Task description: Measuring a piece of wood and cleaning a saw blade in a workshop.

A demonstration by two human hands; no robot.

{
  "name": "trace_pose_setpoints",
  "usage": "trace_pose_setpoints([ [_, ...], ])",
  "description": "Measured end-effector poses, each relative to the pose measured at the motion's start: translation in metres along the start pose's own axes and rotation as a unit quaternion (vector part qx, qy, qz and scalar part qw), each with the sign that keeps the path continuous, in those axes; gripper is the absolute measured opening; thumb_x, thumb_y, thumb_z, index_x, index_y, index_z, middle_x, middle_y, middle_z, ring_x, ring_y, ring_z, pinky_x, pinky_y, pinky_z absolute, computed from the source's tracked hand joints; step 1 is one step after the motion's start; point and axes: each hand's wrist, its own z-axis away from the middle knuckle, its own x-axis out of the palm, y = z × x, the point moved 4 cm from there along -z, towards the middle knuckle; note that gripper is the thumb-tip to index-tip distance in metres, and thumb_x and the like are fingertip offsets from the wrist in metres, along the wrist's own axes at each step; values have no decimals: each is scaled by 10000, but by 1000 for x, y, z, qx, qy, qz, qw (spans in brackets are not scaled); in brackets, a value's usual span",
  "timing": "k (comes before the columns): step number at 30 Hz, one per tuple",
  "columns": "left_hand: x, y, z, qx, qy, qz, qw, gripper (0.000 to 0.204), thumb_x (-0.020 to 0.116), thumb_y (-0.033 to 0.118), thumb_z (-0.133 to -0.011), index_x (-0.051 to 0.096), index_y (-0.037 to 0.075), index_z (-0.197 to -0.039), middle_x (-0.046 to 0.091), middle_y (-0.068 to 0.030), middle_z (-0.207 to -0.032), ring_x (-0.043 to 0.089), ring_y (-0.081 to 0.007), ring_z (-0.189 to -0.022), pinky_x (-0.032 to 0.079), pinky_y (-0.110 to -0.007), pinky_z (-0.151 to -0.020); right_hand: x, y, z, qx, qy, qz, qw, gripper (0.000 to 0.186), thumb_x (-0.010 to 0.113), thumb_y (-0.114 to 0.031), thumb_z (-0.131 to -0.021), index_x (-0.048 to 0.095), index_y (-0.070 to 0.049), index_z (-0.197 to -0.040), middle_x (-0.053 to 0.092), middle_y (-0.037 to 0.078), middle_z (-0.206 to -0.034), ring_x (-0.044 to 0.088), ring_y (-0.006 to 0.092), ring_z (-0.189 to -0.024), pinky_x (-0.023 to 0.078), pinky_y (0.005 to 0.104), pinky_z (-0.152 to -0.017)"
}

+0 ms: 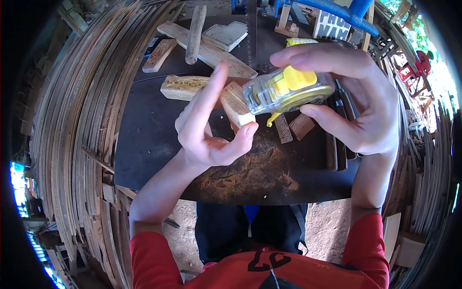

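Remotely I observe the left hand (199,132) grasping a wooden block (236,106), likely light, stiff, best held by its sides; the right hand (368,103) grips a tape measure (293,87), probably smooth, rigid; both above the dark table (144,144)

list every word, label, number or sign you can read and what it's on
White panel at the back: bold dark lettering, partly hidden; not copied out here.
Red shirt: large dark characters, not copied out; a pale mark beside them is too small to read.
Tape measure: any print on its clear and yellow case is too blurred to read.
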Motion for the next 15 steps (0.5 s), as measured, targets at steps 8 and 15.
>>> trace_pose_setpoints([
  [8, -3, -5, -2, 13, 19, 45, 999, 744, 735, 54, -837, 370, -155, -1451, 700, -290, -1144, 747, -246, -948, 585, -298, -838, 10, 6, -1, 73, 25, -33, 996, 638, 648, 166, -856, 397, 55, -1431, 570, 294, -1372, 589, 349, -1297, 522, 422, -1057],
  [15, -12, -14, -5, 54, -18, -34, 998, 592, 693, 118, -883, 497, -115, -1391, 687, -265, -1171, 721, -254, -935, 584, -310, -788, 22, 20, 3, 106, 32, -59, 992, 609, 698, 138, -829, 495, 30, -1393, 608, 204, -1365, 623, 296, -1265, 522, 388, -1055],
])
